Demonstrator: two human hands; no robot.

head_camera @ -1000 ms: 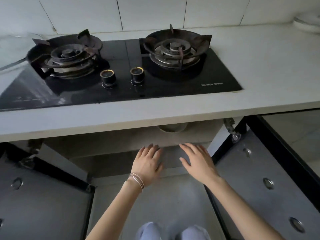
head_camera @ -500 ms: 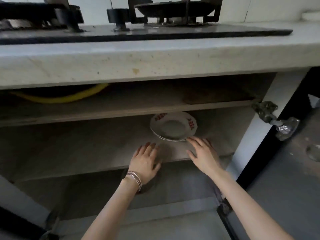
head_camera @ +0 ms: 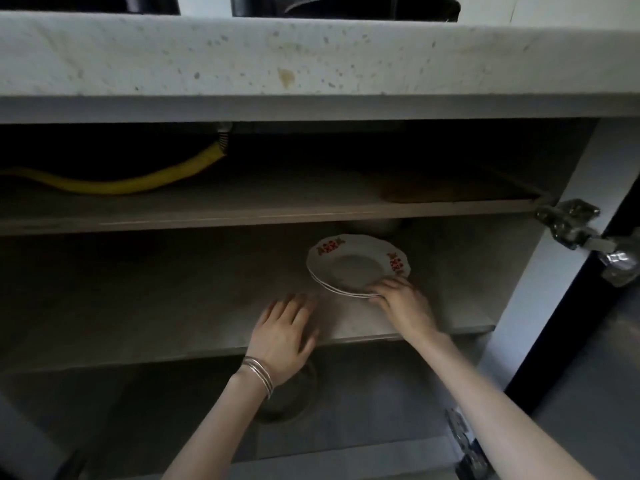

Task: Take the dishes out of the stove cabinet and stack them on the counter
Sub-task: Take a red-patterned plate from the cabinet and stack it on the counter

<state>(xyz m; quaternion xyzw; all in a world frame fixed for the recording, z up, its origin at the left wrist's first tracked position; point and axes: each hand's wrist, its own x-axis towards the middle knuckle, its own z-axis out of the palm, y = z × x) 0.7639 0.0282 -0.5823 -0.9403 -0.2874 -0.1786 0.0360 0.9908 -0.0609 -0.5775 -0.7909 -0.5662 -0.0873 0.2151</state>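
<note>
A small stack of white plates (head_camera: 353,266) with red flower prints sits on the middle shelf (head_camera: 173,299) of the open stove cabinet. My right hand (head_camera: 401,303) grips the stack's near right rim, fingers curled over and under the edge. My left hand (head_camera: 284,332) lies flat and open on the shelf's front edge, left of the plates and apart from them. A dark round dish (head_camera: 291,400) lies on the cabinet floor beneath my left wrist, partly hidden. The speckled counter edge (head_camera: 311,60) runs across the top.
A yellow gas hose (head_camera: 121,183) curves along the upper shelf at the left. A flat brownish board (head_camera: 446,192) lies on that shelf at the right. The open cabinet door's metal hinge (head_camera: 581,233) juts out at the right. Stove parts show above the counter.
The view has dropped from the stove top to the cabinet's inside. My right hand has reached forward and taken hold of the plates' rim; my left hand stayed on the shelf edge.
</note>
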